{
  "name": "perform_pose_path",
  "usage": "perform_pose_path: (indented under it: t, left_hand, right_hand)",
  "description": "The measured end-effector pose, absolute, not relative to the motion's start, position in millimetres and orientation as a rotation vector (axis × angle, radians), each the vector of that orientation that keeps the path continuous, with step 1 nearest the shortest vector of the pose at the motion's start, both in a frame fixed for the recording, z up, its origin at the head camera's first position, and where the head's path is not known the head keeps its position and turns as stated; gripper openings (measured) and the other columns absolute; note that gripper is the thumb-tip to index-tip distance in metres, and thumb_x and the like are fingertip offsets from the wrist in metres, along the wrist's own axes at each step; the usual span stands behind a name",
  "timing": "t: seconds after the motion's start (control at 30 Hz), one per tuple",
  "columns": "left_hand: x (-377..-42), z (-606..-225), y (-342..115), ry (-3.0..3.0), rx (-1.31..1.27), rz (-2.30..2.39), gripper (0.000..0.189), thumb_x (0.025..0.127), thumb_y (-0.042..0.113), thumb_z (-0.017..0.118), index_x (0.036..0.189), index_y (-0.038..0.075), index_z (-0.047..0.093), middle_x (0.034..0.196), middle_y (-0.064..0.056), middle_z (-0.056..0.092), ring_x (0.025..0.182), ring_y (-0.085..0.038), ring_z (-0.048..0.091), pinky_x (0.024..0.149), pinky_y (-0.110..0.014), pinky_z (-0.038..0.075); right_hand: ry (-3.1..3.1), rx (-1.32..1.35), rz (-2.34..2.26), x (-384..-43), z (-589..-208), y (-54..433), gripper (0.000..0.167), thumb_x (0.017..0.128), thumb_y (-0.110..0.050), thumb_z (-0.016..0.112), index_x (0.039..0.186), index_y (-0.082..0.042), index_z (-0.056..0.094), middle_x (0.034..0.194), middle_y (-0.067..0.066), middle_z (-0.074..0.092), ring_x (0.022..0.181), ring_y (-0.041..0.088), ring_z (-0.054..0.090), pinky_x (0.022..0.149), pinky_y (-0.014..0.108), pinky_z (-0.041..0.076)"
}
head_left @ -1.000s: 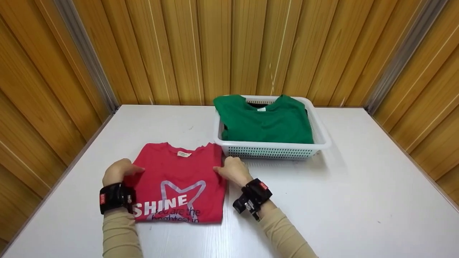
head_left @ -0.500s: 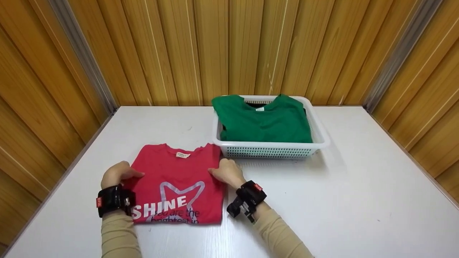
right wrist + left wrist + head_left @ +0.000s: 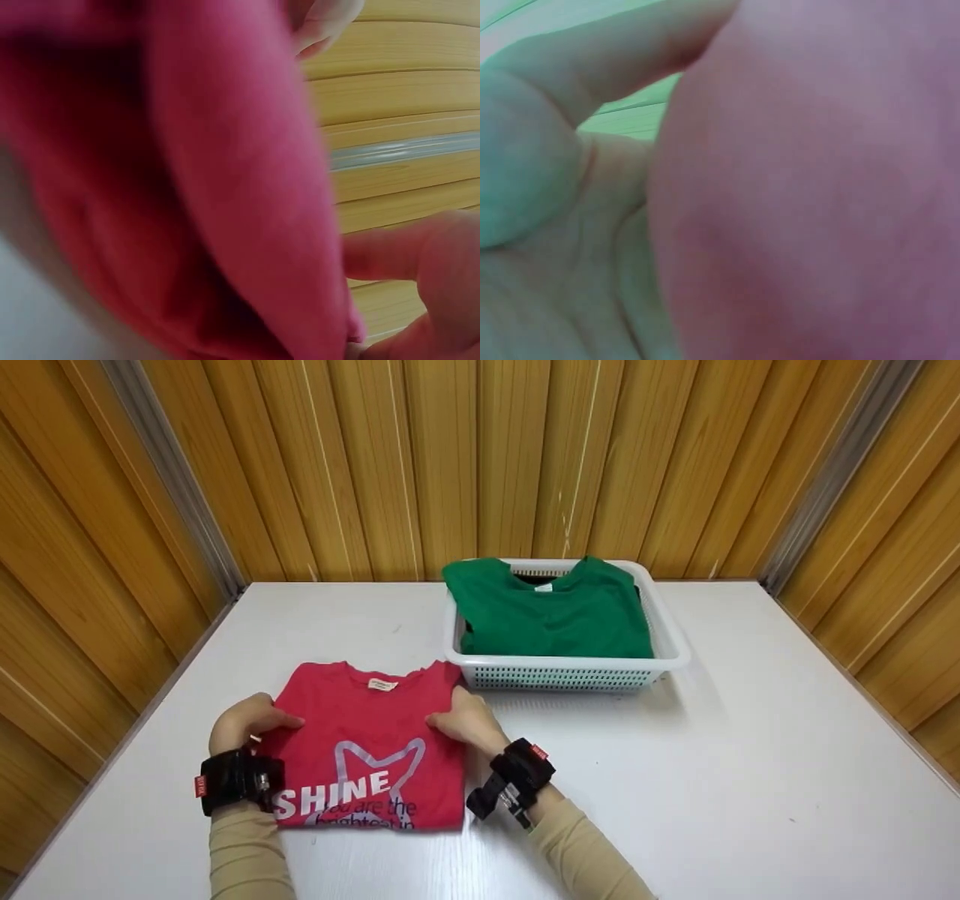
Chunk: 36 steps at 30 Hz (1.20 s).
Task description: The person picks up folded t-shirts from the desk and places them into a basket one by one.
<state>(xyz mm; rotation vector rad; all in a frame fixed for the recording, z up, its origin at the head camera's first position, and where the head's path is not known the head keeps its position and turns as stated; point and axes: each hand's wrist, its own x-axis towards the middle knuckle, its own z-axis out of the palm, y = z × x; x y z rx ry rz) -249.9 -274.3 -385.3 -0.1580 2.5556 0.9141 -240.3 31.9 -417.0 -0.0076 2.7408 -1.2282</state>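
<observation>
A folded red T-shirt [image 3: 360,705] lies on the white table, its neckline towards the back and a star and "SHINE" print facing up. My left hand [image 3: 251,721] grips its left edge, thumb on top and the other fingers hidden below the cloth. In the left wrist view, red cloth [image 3: 817,195] fills the right side, against the hand. At the opposite edge my right hand [image 3: 472,723] pinches the shirt, thumb over the front. The right wrist view shows the folded layers of cloth [image 3: 247,150] close up, with fingers [image 3: 450,277] at the edge.
A white plastic basket [image 3: 562,664] stands behind and to the right of the shirt, close to its right shoulder. Inside lies a folded green T-shirt [image 3: 562,622], with dark cloth partly showing under it. Wood-patterned panels [image 3: 510,465] wall the table at the back and sides.
My right hand has shifted slightly left, its thumb farther onto the red T-shirt and its fingers more hidden at the edge. The left hand has barely moved. The basket stays put.
</observation>
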Motion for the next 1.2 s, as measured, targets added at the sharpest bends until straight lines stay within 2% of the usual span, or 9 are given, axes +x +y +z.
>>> perform_pose_path:
  t: [0.23, 0.43, 0.6, 0.73, 0.87, 0.97, 1.1, 1.2]
  left_hand:
    - [-247.9, -382.8, -273.2, 2.547, -0.155, 0.939, 0.060, 0.085, 0.028, 0.065, 0.118, -0.014, 0.038, 0.107, -0.027, 0.051, 0.099, -0.036, 0.056, 0.085, -0.046, 0.053]
    - [-248.3, -380.4, -272.1, 2.546, -0.145, 0.977, 0.058, 0.086, 0.026, 0.064, 0.119, -0.015, 0.038, 0.107, -0.026, 0.053, 0.096, -0.033, 0.059, 0.085, -0.046, 0.054]
    - [-247.4, -377.3, -271.7, 2.587, -0.136, 0.959, 0.053, 0.086, 0.023, 0.064, 0.115, -0.015, 0.042, 0.101, -0.025, 0.055, 0.089, -0.030, 0.060, 0.081, -0.044, 0.054]
    - [-245.6, -373.9, -271.0, 2.633, -0.146, 0.917, 0.049, 0.085, 0.022, 0.064, 0.111, -0.015, 0.044, 0.097, -0.025, 0.056, 0.086, -0.030, 0.060, 0.077, -0.042, 0.055]
    - [-243.8, -368.4, -270.1, 2.654, -0.184, 0.904, 0.051, 0.085, 0.023, 0.064, 0.112, -0.014, 0.043, 0.099, -0.026, 0.055, 0.089, -0.033, 0.060, 0.078, -0.042, 0.055]
    - [-242.4, -362.8, -269.5, 2.681, -0.210, 0.917, 0.050, 0.084, 0.024, 0.064, 0.111, -0.013, 0.045, 0.097, -0.024, 0.056, 0.086, -0.031, 0.060, 0.075, -0.039, 0.055]
    - [-239.2, -354.6, -268.5, 2.735, -0.222, 0.950, 0.046, 0.085, 0.025, 0.064, 0.107, -0.012, 0.048, 0.092, -0.020, 0.057, 0.083, -0.027, 0.060, 0.071, -0.035, 0.053]
    - [-235.5, -348.4, -266.5, 2.781, -0.215, 0.967, 0.046, 0.085, 0.026, 0.063, 0.107, -0.012, 0.048, 0.094, -0.022, 0.056, 0.085, -0.029, 0.060, 0.072, -0.037, 0.053]
  right_hand:
    - [2.680, -0.028, -1.324, -241.3, -419.1, 30.4, 0.044, 0.078, -0.019, 0.074, 0.113, -0.001, 0.054, 0.107, 0.015, 0.062, 0.097, 0.025, 0.057, 0.087, 0.040, 0.050]
    - [2.617, -0.080, -1.422, -239.9, -417.4, 26.6, 0.042, 0.082, -0.019, 0.072, 0.115, -0.005, 0.051, 0.109, 0.015, 0.061, 0.097, 0.024, 0.059, 0.087, 0.041, 0.052]
    - [2.621, -0.147, -1.474, -238.3, -414.9, 22.9, 0.041, 0.081, -0.020, 0.073, 0.113, -0.007, 0.051, 0.109, 0.013, 0.061, 0.097, 0.022, 0.058, 0.085, 0.038, 0.051]
    - [2.675, -0.279, -1.500, -236.0, -412.0, 18.7, 0.039, 0.081, -0.018, 0.073, 0.112, -0.007, 0.053, 0.112, 0.012, 0.065, 0.098, 0.022, 0.061, 0.083, 0.037, 0.053]
    - [2.736, -0.480, -1.540, -232.1, -406.7, 15.4, 0.034, 0.081, -0.014, 0.072, 0.109, -0.007, 0.054, 0.109, 0.013, 0.068, 0.097, 0.023, 0.064, 0.081, 0.035, 0.056]
    - [2.793, -0.598, -1.574, -230.4, -401.4, 15.1, 0.031, 0.080, -0.011, 0.072, 0.105, -0.006, 0.054, 0.106, 0.014, 0.070, 0.095, 0.023, 0.066, 0.079, 0.034, 0.056]
    - [2.876, -0.720, -1.608, -230.9, -394.7, 17.7, 0.029, 0.079, -0.010, 0.072, 0.102, -0.004, 0.055, 0.103, 0.014, 0.070, 0.093, 0.023, 0.066, 0.080, 0.034, 0.054]
    - [2.906, -0.798, -1.633, -232.7, -390.5, 21.7, 0.029, 0.080, -0.009, 0.072, 0.103, -0.001, 0.056, 0.102, 0.015, 0.070, 0.094, 0.024, 0.065, 0.085, 0.035, 0.053]
